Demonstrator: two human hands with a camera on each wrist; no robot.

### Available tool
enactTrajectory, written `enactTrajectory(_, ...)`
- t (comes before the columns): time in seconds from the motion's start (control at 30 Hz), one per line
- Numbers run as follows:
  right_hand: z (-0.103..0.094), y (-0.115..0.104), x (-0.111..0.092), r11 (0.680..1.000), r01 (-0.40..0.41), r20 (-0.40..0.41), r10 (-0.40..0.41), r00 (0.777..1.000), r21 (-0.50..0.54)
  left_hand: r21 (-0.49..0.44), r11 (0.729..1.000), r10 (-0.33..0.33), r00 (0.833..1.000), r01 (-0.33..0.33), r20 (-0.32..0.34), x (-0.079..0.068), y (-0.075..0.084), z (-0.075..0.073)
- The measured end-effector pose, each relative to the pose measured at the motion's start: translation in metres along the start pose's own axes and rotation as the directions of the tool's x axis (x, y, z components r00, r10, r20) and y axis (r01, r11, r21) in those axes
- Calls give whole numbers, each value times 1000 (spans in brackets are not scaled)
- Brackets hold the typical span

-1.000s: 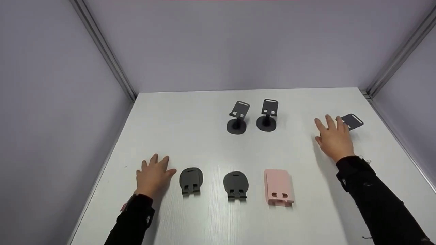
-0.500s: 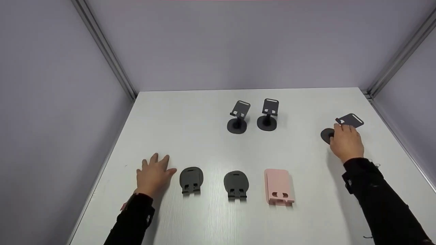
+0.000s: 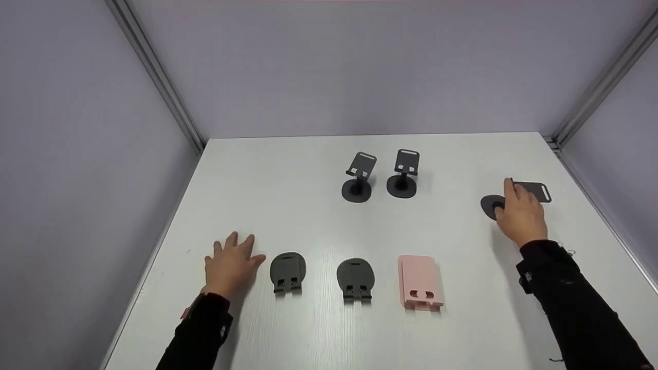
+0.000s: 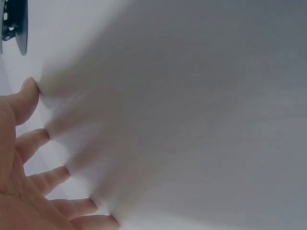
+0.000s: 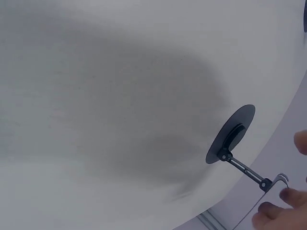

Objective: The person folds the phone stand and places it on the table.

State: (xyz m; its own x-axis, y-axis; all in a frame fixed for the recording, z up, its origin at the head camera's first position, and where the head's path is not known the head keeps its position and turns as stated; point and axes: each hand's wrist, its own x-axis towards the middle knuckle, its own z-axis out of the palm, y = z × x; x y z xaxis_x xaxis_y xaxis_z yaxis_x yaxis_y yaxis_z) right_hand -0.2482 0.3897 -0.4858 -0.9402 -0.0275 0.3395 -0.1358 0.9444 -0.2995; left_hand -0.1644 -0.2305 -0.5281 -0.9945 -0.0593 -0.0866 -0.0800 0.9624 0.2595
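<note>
back-right of the pink stand [image 3: 417, 277], the right hand [image 3: 522, 216], thumb apart, swivels a black stand's plate [image 3: 535, 190], re-angling it; the left hand [image 3: 231, 266] lies spread.

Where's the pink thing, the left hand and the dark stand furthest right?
Pink thing [image 3: 418, 275]: head view, on its flat panel.
Left hand [image 3: 230, 267]: head view, on its back.
Dark stand furthest right [image 3: 533, 191]: head view, on its slotted plate.
</note>
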Motion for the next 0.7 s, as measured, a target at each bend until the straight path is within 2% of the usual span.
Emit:
enactTrajectory(0.1, 0, 0, -1, 999, -31, 81, 29, 996, 25, -3, 1000, 3, 1000, -3, -4, -2, 2, -2)
enactTrajectory(0.17, 0, -1, -1, 998, -36, 88, 32, 996, 42, -8, 1000, 1, 1000, -1, -4, -4, 3, -4)
enactTrajectory(0.37, 2, -1, -1, 998, 60, -49, -59, 997, 10, -3, 1000, 4, 1000, -4, -9, -5, 2, -5)
enactTrajectory(0.43, 1, -2, -1, 998, 62, -79, -61, 995, 5, 2, 1000, 7, 1000, -7, -9, -4, 2, -4)
enactTrajectory(0.6, -2, -4, 2, 997, -59, -88, 63, 994, 48, 9, 1000, 9, 1000, -9, -2, -1, 1, -2)
enactTrajectory(0.7, -4, -3, 2, 979, -188, -26, 190, 981, 82, 4, 1000, 7, 1000, -7, 5, -1, 0, -1)
